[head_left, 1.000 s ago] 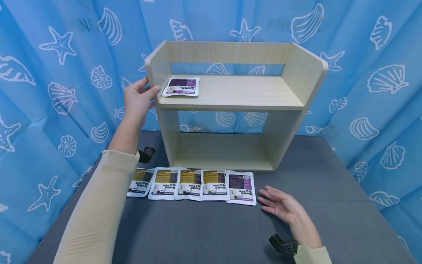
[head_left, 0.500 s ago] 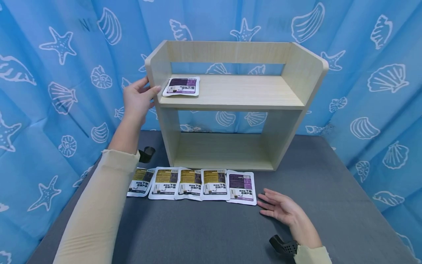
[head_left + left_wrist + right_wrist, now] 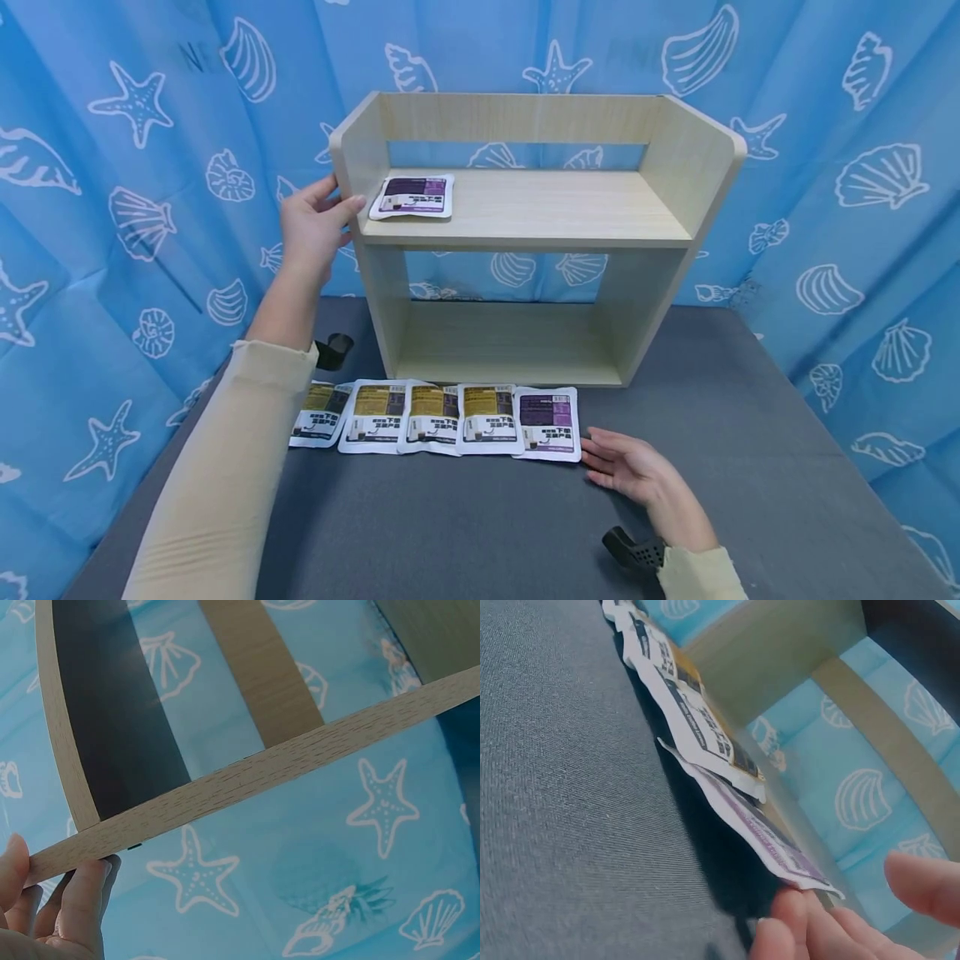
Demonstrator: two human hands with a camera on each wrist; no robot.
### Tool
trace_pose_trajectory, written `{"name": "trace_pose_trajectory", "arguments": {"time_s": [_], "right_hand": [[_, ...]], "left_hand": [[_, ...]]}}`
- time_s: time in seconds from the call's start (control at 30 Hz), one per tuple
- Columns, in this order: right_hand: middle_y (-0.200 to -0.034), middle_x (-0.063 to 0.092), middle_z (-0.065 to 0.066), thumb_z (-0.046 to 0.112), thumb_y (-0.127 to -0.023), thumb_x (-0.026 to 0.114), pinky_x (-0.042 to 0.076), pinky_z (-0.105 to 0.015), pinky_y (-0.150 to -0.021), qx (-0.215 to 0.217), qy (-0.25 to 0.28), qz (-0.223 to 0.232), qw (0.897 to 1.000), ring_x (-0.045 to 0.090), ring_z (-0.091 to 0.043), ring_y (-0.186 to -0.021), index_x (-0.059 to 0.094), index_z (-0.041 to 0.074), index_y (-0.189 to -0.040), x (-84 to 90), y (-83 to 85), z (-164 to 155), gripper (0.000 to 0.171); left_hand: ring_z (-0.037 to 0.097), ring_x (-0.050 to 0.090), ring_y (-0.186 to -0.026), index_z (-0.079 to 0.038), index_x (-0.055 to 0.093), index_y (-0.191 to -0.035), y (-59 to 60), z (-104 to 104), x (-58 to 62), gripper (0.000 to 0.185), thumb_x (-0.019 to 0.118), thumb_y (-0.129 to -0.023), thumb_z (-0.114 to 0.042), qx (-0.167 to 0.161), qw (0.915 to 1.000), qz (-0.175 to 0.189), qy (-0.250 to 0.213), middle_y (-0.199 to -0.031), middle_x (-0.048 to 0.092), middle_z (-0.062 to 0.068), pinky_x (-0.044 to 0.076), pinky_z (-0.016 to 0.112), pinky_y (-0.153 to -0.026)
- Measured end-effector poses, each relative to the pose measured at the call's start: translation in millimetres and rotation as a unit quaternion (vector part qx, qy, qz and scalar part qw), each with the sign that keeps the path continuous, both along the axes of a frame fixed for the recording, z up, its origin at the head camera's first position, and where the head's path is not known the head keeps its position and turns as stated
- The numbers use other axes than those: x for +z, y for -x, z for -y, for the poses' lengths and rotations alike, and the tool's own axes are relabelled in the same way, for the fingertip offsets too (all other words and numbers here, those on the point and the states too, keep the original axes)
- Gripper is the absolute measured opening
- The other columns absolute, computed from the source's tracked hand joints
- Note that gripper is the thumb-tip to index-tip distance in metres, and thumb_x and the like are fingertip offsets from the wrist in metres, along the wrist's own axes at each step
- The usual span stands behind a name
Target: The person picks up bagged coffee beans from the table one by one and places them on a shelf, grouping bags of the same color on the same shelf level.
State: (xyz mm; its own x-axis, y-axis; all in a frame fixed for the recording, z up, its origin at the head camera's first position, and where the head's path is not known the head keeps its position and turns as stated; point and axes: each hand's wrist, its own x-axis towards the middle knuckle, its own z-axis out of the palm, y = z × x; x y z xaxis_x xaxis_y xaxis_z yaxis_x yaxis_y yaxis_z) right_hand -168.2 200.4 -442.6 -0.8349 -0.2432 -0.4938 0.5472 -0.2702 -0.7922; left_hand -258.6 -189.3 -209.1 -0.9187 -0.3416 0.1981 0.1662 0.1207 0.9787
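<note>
Left hand (image 3: 311, 225) grips shelf (image 3: 525, 208) side | right hand (image 3: 633, 471) open, fingertips lifting purple packet (image 3: 547, 423)

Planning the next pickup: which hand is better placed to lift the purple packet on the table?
Right hand: its fingers already touch the purple packet; the left hand holds the shelf's side.

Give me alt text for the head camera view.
A person's right hand touches a purple-labelled white pouch ending a row of yellow-labelled pouches on a grey table, while the left hand holds a pale wooden shelf unit.
</note>
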Motion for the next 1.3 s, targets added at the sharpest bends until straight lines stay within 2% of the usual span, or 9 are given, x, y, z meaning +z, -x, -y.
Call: {"name": "trace_pose_trajectory", "arguments": {"time_s": [0.1, 0.2, 0.37, 0.5, 0.73, 0.8, 0.97, 1.3], "right_hand": [[-0.097, 0.068, 0.000, 0.011, -0.100, 0.054, 0.054, -0.039, -0.079, -0.002, -0.022, 0.002, 1.000, 0.064, -0.015, -0.089, 0.018, -0.007, -0.150, -0.5, 0.5, 3.6, 0.064], [-0.096, 0.068, -0.004, 0.004, -0.100, 0.052, 0.056, -0.040, -0.080, -0.018, -0.019, 0.005, 1.000, 0.065, -0.017, -0.088, 0.018, -0.008, -0.150, -1.4, 1.2, 8.4, 0.062], [-0.091, 0.067, -0.007, -0.007, -0.098, 0.047, 0.057, -0.031, -0.076, -0.025, 0.016, -0.013, 0.999, 0.065, -0.016, -0.085, 0.021, -0.016, -0.144, -4.7, 3.2, 13.8, 0.053], [-0.088, 0.068, -0.007, -0.010, -0.096, 0.047, 0.055, -0.025, -0.072, -0.027, 0.001, -0.025, 0.999, 0.064, -0.013, -0.081, 0.024, -0.020, -0.141, -5.7, 4.1, 16.3, 0.051], [-0.085, 0.069, -0.005, -0.007, -0.095, 0.052, 0.055, -0.026, -0.064, -0.034, -0.038, -0.018, 0.999, 0.063, -0.015, -0.075, 0.041, -0.014, -0.137, -5.1, 4.5, 18.8, 0.044], [-0.088, 0.070, -0.006, -0.007, -0.095, 0.051, 0.057, -0.029, -0.067, -0.039, -0.028, -0.010, 0.999, 0.065, -0.016, -0.078, 0.039, -0.013, -0.139, -4.3, 4.0, 18.1, 0.046], [-0.093, 0.069, -0.009, -0.007, -0.098, 0.045, 0.058, -0.034, -0.076, -0.043, 0.004, 0.001, 0.999, 0.068, -0.019, -0.085, 0.023, -0.013, -0.147, -2.8, 2.4, 13.7, 0.054], [-0.091, 0.069, -0.009, -0.010, -0.097, 0.045, 0.058, -0.032, -0.075, -0.048, 0.047, -0.017, 0.998, 0.067, -0.019, -0.084, 0.026, -0.012, -0.146, -1.2, 1.9, 3.7, 0.052]], "left_hand": [[0.020, 0.051, -0.128, -0.020, 0.053, -0.140, -0.3, -0.5, -0.1, 0.050, 0.067, -0.093, -0.018, -0.001, 1.0000, -0.002, -0.002, -0.144, 0.051, 0.003, 0.044, 0.045, -0.100], [0.020, 0.051, -0.127, -0.019, 0.054, -0.140, -0.6, -0.6, 0.2, 0.049, 0.067, -0.093, -0.018, -0.002, 1.0000, -0.004, 0.001, -0.143, 0.051, 0.004, 0.044, 0.045, -0.099], [0.021, 0.051, -0.128, -0.020, 0.054, -0.140, -0.1, -0.4, 1.0, 0.049, 0.067, -0.093, -0.018, -0.002, 1.0000, -0.001, 0.000, -0.144, 0.050, 0.003, 0.044, 0.045, -0.100], [0.021, 0.051, -0.128, -0.020, 0.054, -0.140, -0.5, -1.0, 1.5, 0.049, 0.067, -0.092, -0.018, -0.001, 1.0000, 0.001, -0.002, -0.144, 0.051, 0.003, 0.044, 0.045, -0.100], [0.020, 0.051, -0.128, -0.020, 0.053, -0.140, -1.4, -2.3, 2.0, 0.050, 0.067, -0.093, -0.019, 0.001, 1.0000, 0.004, -0.002, -0.144, 0.050, 0.003, 0.044, 0.045, -0.100], [0.020, 0.051, -0.128, -0.020, 0.053, -0.140, -1.2, -2.7, 2.0, 0.050, 0.067, -0.093, -0.018, 0.001, 1.0000, 0.004, -0.003, -0.144, 0.050, 0.002, 0.044, 0.045, -0.100], [0.020, 0.051, -0.127, -0.019, 0.053, -0.140, -0.9, -2.4, 1.8, 0.049, 0.067, -0.093, -0.017, 0.001, 1.0000, -0.001, 0.000, -0.143, 0.051, 0.003, 0.045, 0.045, -0.100], [0.020, 0.050, -0.128, -0.020, 0.052, -0.141, -1.2, -0.7, 1.0, 0.050, 0.066, -0.093, -0.019, 0.002, 1.0000, 0.005, 0.000, -0.144, 0.050, 0.002, 0.044, 0.045, -0.101]]}}
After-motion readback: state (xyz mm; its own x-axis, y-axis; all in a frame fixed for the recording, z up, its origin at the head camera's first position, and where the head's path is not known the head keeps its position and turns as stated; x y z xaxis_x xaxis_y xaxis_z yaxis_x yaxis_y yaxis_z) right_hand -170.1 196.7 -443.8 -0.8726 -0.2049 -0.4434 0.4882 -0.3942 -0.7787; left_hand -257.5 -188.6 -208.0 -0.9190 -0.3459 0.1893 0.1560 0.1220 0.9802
